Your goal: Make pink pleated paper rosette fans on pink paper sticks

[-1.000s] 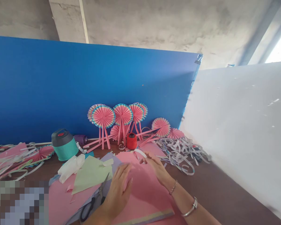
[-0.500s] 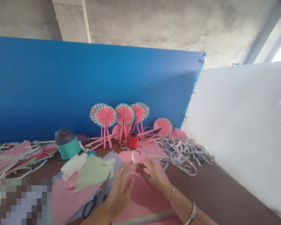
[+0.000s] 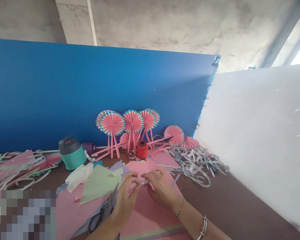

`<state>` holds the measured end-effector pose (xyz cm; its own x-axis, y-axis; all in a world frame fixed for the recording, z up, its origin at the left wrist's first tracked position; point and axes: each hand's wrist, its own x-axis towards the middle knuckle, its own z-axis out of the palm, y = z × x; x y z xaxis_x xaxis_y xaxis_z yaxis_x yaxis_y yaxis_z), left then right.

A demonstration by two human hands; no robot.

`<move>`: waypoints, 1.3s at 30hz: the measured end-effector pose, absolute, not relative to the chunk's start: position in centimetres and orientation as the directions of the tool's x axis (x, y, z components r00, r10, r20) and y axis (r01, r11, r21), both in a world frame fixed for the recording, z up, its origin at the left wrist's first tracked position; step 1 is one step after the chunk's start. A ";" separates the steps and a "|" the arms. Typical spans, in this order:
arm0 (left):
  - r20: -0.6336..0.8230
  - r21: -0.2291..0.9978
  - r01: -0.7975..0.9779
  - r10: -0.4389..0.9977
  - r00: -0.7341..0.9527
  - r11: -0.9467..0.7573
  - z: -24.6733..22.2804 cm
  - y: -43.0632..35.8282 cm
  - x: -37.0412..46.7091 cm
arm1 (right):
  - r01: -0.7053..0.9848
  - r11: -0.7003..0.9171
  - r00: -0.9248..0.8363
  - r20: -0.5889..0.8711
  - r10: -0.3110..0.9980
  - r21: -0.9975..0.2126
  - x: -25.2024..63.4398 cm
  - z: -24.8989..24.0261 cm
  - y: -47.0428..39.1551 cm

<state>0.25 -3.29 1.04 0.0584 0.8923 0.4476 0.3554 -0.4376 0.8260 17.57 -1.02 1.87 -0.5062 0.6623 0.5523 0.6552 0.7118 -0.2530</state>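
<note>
My left hand (image 3: 127, 196) and my right hand (image 3: 160, 188) meet over a sheet of pink paper (image 3: 150, 213). A short white strip (image 3: 145, 182) spans between their fingertips, pinched at both ends; whether it is tape or paper I cannot tell. To the left of my left hand lies a pair of scissors (image 3: 96, 221) with dark handles, partly under my forearm. Just beyond my hands stands a red spool (image 3: 142, 150) with a dark top.
Pleated pink paper fans (image 3: 112, 123) lean against the blue panel (image 3: 52, 93). A teal container (image 3: 73, 156) stands at left beside a crumpled white wad (image 3: 78, 176) and green paper (image 3: 100, 183). Curled white strips (image 3: 192, 163) heap up at right, near the white panel (image 3: 260, 140).
The white strip, a raised loop before, now lies short and straight between my fingers. My left fingers have curled from spread into a pinch, and my right hand has turned palm down.
</note>
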 end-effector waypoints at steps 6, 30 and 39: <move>0.336 0.912 0.230 0.940 0.055 -0.340 1.0 -3.3 0.3 | 0.599 0.723 -0.492 0.554 0.672 -0.345 17.6 2.7 -1.5; 0.251 0.968 0.032 0.968 -0.007 -0.250 1.2 -3.0 0.2 | 0.836 0.182 0.141 0.523 0.841 -0.518 21.2 1.1 1.9; 0.233 0.972 -0.023 0.971 -0.049 -0.235 1.5 -2.8 -0.2 | 0.262 0.299 -0.392 0.182 0.902 -0.918 20.2 3.4 0.2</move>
